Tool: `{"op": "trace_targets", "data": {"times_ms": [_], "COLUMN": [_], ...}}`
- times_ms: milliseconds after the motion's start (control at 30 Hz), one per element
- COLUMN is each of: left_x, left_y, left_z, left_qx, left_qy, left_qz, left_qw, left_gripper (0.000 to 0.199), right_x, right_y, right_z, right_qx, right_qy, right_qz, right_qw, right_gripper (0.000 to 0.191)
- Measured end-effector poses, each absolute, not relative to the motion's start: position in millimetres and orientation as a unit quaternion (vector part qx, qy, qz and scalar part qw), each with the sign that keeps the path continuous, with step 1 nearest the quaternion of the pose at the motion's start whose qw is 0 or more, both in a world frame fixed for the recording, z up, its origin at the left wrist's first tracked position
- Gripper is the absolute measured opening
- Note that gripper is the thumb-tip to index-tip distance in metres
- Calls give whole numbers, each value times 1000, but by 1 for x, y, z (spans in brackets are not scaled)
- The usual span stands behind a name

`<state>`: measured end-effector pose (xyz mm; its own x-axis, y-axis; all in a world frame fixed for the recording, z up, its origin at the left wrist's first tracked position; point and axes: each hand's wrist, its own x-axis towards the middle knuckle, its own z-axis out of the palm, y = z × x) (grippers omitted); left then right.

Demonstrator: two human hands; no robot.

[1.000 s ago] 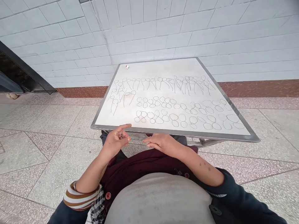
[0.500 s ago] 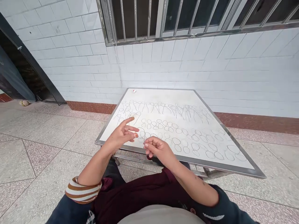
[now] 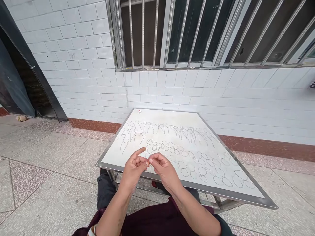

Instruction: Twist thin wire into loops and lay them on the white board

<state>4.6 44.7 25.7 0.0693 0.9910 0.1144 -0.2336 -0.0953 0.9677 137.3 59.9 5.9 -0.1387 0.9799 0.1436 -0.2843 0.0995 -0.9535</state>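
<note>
My left hand (image 3: 135, 167) and my right hand (image 3: 163, 167) meet over the near edge of the white-topped table (image 3: 169, 116). Thumb and fingertips of both hands pinch one thin, dark wire (image 3: 148, 144), whose looped part rises above them. A short tail seems to hang below the fingers. Beyond the hands lie rows of similar wire pieces: at the back, loops with long legs (image 3: 167, 129); nearer, paired rings without legs (image 3: 182, 164). The exact spot where the fingers grip is too small to make out.
A small white object with a red mark (image 3: 139, 111) sits at the table's far left corner. Behind stands a white tiled wall (image 3: 157, 91) with a barred window (image 3: 187, 32). An open doorway (image 3: 41, 82) is at the left. My legs are under the table's front edge.
My left hand, apart with fingers spread before, has come right and closed on the wire beside my right hand. The view has tilted up, so the table sits lower.
</note>
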Motion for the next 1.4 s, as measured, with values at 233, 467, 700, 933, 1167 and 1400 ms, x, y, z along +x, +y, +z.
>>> {"op": "trace_targets", "data": {"times_ms": [233, 467, 700, 933, 1167, 1400], "left_x": [9, 15, 13, 12, 15, 18], "left_y": [31, 13, 4, -1, -4, -4], "left_z": [22, 18, 15, 17, 16, 17], "left_qx": [436, 408, 417, 411, 394, 390], "left_qy": [333, 315, 313, 317, 312, 346], "left_qz": [572, 538, 518, 508, 522, 523], "left_qw": [609, 667, 678, 688, 689, 674], "left_gripper": [53, 56, 59, 60, 56, 60], "right_x": [139, 147, 151, 156, 160, 162], "right_y": [49, 44, 37, 33, 30, 29], "right_z": [2, 4, 10, 10, 9, 4], "right_qx": [-340, -306, -310, -301, -269, -289], "right_qy": [-471, -401, -424, -429, -443, -428], "right_qz": [610, 685, 673, 695, 706, 702], "right_qw": [538, 526, 520, 492, 483, 491], "right_gripper": [22, 27, 26, 24, 28, 23]}}
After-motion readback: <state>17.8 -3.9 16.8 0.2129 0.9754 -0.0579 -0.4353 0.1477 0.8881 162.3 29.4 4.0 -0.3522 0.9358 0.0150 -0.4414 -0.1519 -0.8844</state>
